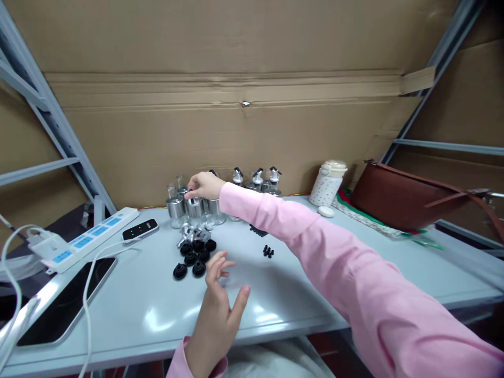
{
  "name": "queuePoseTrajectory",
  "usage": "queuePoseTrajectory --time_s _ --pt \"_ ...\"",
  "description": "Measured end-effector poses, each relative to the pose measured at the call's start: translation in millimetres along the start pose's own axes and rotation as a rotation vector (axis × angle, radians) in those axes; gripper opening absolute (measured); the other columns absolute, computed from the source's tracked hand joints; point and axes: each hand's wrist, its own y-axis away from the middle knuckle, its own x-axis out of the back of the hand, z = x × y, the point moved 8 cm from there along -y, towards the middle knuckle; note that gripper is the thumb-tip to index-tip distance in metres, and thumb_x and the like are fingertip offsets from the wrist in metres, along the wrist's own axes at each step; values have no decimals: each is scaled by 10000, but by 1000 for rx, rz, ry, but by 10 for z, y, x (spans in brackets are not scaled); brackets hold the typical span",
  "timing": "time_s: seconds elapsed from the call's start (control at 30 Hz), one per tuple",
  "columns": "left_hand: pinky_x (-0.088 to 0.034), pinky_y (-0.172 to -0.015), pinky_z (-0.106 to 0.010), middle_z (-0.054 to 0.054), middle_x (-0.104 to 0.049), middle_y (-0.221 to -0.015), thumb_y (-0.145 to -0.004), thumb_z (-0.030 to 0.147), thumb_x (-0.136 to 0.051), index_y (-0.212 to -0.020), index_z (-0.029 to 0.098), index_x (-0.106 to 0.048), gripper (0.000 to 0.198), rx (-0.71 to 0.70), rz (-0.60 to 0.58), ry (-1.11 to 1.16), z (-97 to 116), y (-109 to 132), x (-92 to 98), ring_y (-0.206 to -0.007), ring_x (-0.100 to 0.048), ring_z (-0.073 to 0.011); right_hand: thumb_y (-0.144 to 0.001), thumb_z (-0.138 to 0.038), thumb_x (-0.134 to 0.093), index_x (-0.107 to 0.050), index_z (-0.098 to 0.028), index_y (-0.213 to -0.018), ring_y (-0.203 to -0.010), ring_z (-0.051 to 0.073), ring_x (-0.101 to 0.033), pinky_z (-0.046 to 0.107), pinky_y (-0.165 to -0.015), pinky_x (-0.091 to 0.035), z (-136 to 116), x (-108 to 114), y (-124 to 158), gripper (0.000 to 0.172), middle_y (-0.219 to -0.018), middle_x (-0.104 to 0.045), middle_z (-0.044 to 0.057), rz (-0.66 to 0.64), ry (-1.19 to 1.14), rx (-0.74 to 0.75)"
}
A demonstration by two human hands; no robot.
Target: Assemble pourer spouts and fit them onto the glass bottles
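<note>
My right hand (205, 186) reaches across to the back of the table, its fingers pinched at the top of a glass bottle with a silver metal sleeve (195, 209). A small dark bit shows under the fingertips; what exactly they grip is hidden. My left hand (220, 307) hovers above the front of the table, fingers apart and holding nothing. Just beyond it lie several black round stoppers (191, 259). Silver pourer spouts (195, 232) are heaped behind those. Several bottles to the right carry fitted pourers (257, 178); an uncapped bottle (175, 206) stands at the left.
Small black pieces (268, 251) sit mid-table, and more dark parts (258, 230) lie behind my right sleeve. At left are a power strip (94, 236), a black remote-like device (140, 230) and a phone (66, 304). A tumbler (328, 184) and brown bag (405, 197) stand right.
</note>
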Motion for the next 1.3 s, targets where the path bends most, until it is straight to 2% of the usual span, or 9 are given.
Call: queuePoseTrajectory --time_s 0.13,0.33,0.5,0.63,0.77,0.93,1.07,1.17,1.3 --pt "-424 -863 -435 -153 -267 -1311 -851 185 -468 -1278 264 -176 523 23 -42 -38 -12 3 -18 -1050 -488 -205 -659 -306 -709 -649 -124 -843 -942 234 -612 301 -786 -472 -42 -173 -141 266 -947 -661 112 -107 260 -114" --pt "-385 -901 -441 -128 -298 -1302 -830 195 -504 -1256 269 -232 511 137 -21 45 -52 -5 5 -1082 -468 -217 -646 -299 -712 -650 -88 -814 -958 255 -611 290 -783 -472 -42 -173 -187 277 -955 -654 136 -97 278 -159" --pt "-419 -826 -373 -88 -412 -1216 -757 251 -600 -1139 281 -315 477 371 203 602 -129 10 52 -1049 -519 -226 -648 -396 -681 -649 -76 -769 -883 220 -628 284 -780 -462 -176 132 -86 343 -835 -657 102 -34 255 -73" --pt "-428 -853 -386 -102 -516 -1154 -749 311 -570 -1096 242 -391 396 740 252 1228 -212 66 -149 -1095 -520 -259 -634 -311 -723 -635 -75 -648 -735 173 -626 302 -739 -486 -435 659 304 253 -635 -614 37 69 179 38" --pt "-398 -928 -398 -163 -489 -1227 -805 329 -483 -1015 172 -470 264 1047 352 1553 -291 140 -265 -1168 -474 -266 -660 -330 -697 -633 -103 -642 -620 96 -590 233 -644 -480 -576 991 970 236 -569 -576 -19 46 6 139" --pt "-414 -872 -477 -156 -529 -1159 -810 478 -453 -978 144 -543 384 1204 156 1800 -168 204 -530 -1115 -489 -329 -648 -342 -690 -641 -137 -690 -572 76 -582 200 -530 -465 -427 738 1588 215 -732 -632 6 -187 -202 94" --pt "-444 -611 -266 -109 -587 -857 -815 407 -481 -934 106 -571 336 1332 81 1771 -112 336 -687 -780 -569 -207 -683 -310 -668 -644 -127 -739 -644 91 -603 184 -539 -475 -366 447 1747 193 -819 -646 37 -337 -330 77" --pt "-377 -519 -210 -94 -553 -777 -815 375 -475 -880 91 -574 308 1333 121 1739 -134 346 -686 -678 -520 -163 -681 -307 -674 -634 -120 -739 -701 108 -607 195 -580 -491 -350 451 1738 200 -846 -646 52 -301 -421 38" --pt "-353 -509 -206 -95 -532 -798 -817 371 -458 -890 94 -569 308 1300 155 1724 -140 310 -654 -681 -502 -163 -674 -326 -682 -621 -141 -715 -732 116 -605 235 -653 -506 -319 715 1696 199 -829 -639 33 -40 -575 -3"
